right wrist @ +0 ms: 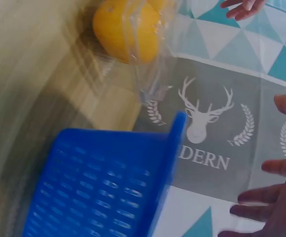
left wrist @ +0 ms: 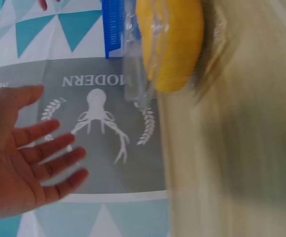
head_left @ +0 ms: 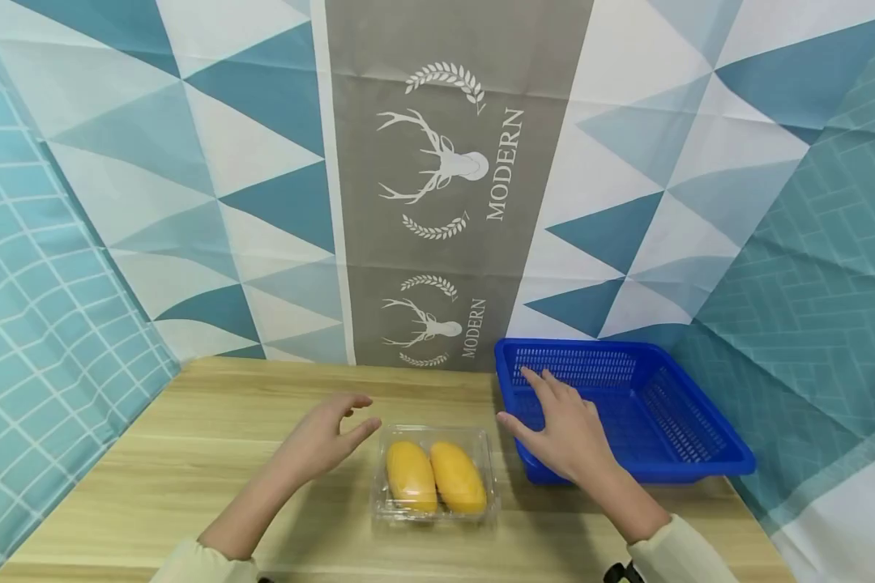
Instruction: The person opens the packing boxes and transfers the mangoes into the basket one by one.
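Note:
A clear plastic clamshell box (head_left: 437, 433) sits on the wooden table, its lid down over two yellow mangoes, the left mango (head_left: 411, 476) and the right mango (head_left: 458, 478). Left of the box hovers my left hand (head_left: 326, 437), fingers loosely bent, thumb toward the box, holding nothing. My right hand (head_left: 565, 429) is spread in the air to the right of the box, overlapping the near left rim of a blue plastic basket (head_left: 700, 468) in the head view. In the left wrist view, the fingers (left wrist: 54, 150) are apart with nothing between them.
The blue basket stands at the table's back right, with slotted walls. Behind the wooden table (head_left: 211, 429) hangs a patterned cloth (head_left: 437, 243) with triangles and deer heads. Blue tiled cloth (head_left: 36, 267) closes off the left side and teal cloth (head_left: 831, 308) the right.

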`<action>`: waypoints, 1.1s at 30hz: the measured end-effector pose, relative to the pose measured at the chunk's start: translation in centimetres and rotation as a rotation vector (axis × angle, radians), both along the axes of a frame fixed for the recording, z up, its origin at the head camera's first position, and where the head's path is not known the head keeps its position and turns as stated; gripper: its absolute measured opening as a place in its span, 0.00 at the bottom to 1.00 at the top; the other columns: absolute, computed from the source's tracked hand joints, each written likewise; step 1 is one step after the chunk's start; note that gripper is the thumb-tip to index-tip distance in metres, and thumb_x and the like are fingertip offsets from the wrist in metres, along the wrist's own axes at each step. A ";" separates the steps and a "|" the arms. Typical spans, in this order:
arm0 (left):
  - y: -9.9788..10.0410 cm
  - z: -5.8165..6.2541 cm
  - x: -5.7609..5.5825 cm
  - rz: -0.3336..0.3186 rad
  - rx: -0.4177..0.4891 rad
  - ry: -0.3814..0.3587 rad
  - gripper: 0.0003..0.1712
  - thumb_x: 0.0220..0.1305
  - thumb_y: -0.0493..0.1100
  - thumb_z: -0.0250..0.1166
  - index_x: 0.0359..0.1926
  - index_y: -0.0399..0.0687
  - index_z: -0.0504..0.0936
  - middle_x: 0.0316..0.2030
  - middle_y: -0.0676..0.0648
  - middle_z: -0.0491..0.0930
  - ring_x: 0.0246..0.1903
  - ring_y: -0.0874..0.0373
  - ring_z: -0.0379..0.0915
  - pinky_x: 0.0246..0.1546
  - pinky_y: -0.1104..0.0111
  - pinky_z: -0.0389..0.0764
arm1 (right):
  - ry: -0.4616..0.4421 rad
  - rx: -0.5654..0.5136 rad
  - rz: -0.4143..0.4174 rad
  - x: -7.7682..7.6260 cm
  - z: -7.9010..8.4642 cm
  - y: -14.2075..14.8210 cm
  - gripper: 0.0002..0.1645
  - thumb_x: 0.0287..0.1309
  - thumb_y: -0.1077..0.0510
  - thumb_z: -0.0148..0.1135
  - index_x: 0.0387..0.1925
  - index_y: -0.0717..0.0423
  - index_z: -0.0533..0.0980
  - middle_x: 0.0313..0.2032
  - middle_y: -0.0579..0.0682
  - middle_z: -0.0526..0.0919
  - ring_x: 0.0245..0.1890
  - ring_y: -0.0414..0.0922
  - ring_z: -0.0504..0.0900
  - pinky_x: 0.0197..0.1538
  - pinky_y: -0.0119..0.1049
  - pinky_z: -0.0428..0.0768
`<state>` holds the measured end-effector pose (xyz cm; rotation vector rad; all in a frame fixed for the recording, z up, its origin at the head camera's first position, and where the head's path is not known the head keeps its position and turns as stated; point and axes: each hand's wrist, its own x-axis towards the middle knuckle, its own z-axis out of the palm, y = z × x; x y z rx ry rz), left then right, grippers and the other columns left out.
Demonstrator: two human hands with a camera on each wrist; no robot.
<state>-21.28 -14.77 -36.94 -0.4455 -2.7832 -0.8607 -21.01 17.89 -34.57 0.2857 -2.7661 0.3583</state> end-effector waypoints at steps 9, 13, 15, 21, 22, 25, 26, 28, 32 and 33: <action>-0.6 -2.1 0.3 -0.129 0.194 -0.263 0.32 0.56 0.53 0.67 0.57 0.40 0.72 0.55 0.39 0.74 0.52 0.43 0.71 0.51 0.49 0.76 | 0.030 -0.056 0.153 0.6 -2.3 -1.7 0.40 0.52 0.30 0.58 0.60 0.48 0.70 0.59 0.55 0.74 0.58 0.56 0.72 0.56 0.61 0.71; -0.7 -3.0 0.5 -0.223 0.223 -0.335 0.45 0.50 0.54 0.72 0.64 0.39 0.65 0.62 0.36 0.67 0.61 0.36 0.61 0.59 0.42 0.67 | 0.026 -0.073 0.216 0.8 -3.0 -2.7 0.37 0.52 0.34 0.60 0.58 0.49 0.72 0.57 0.53 0.76 0.58 0.54 0.73 0.58 0.57 0.72; -0.7 -3.3 0.6 -0.257 0.231 -0.358 0.50 0.46 0.53 0.74 0.66 0.38 0.61 0.64 0.35 0.63 0.63 0.34 0.57 0.60 0.40 0.63 | 0.020 -0.080 0.246 0.9 -3.3 -3.2 0.36 0.52 0.35 0.61 0.57 0.49 0.72 0.56 0.52 0.76 0.57 0.52 0.74 0.58 0.55 0.73; -0.6 -3.8 0.8 -0.295 0.227 -0.424 0.59 0.42 0.51 0.77 0.70 0.37 0.53 0.68 0.35 0.55 0.65 0.31 0.52 0.60 0.39 0.61 | -0.008 -0.073 0.318 1.4 -4.2 -5.0 0.33 0.52 0.35 0.60 0.56 0.46 0.73 0.55 0.50 0.77 0.56 0.51 0.75 0.57 0.53 0.74; -0.6 -3.9 0.9 -0.297 0.228 -0.439 0.60 0.42 0.51 0.77 0.70 0.38 0.52 0.69 0.35 0.54 0.65 0.31 0.52 0.60 0.38 0.62 | -0.010 -0.068 0.330 1.5 -4.4 -5.3 0.33 0.53 0.35 0.60 0.56 0.46 0.73 0.55 0.50 0.77 0.56 0.50 0.75 0.57 0.53 0.74; -0.7 -4.1 1.0 -0.299 0.237 -0.473 0.61 0.43 0.51 0.76 0.71 0.38 0.49 0.70 0.34 0.52 0.65 0.31 0.52 0.59 0.38 0.63 | -0.017 -0.056 0.369 1.6 -4.8 -6.2 0.32 0.52 0.35 0.61 0.55 0.46 0.74 0.54 0.48 0.78 0.56 0.48 0.75 0.57 0.51 0.75; -0.7 -4.2 1.0 -0.299 0.244 -0.482 0.61 0.43 0.51 0.76 0.71 0.38 0.49 0.70 0.34 0.51 0.65 0.31 0.52 0.58 0.38 0.63 | -0.023 -0.052 0.382 1.6 -5.0 -6.5 0.31 0.52 0.36 0.61 0.54 0.46 0.74 0.53 0.47 0.78 0.56 0.47 0.75 0.57 0.50 0.75; -0.7 -4.4 1.1 -0.303 0.258 -0.487 0.62 0.43 0.50 0.77 0.71 0.37 0.48 0.70 0.33 0.51 0.65 0.31 0.52 0.58 0.39 0.64 | -0.037 -0.038 0.408 1.7 -5.3 -7.0 0.31 0.52 0.36 0.62 0.54 0.46 0.74 0.53 0.47 0.78 0.55 0.47 0.75 0.56 0.49 0.76; -0.8 -4.9 1.1 -0.311 0.291 -0.490 0.64 0.42 0.48 0.77 0.71 0.34 0.46 0.68 0.31 0.52 0.64 0.31 0.54 0.59 0.41 0.66 | -0.044 0.008 0.452 1.8 -5.8 -8.0 0.32 0.53 0.34 0.60 0.54 0.46 0.74 0.53 0.47 0.78 0.54 0.47 0.75 0.56 0.49 0.76; -0.8 -5.0 1.1 -0.311 0.299 -0.491 0.64 0.41 0.48 0.77 0.71 0.33 0.45 0.68 0.30 0.53 0.64 0.31 0.55 0.59 0.42 0.66 | -0.040 0.021 0.462 1.9 -5.9 -8.3 0.32 0.53 0.34 0.59 0.54 0.46 0.74 0.53 0.47 0.78 0.54 0.47 0.76 0.57 0.48 0.75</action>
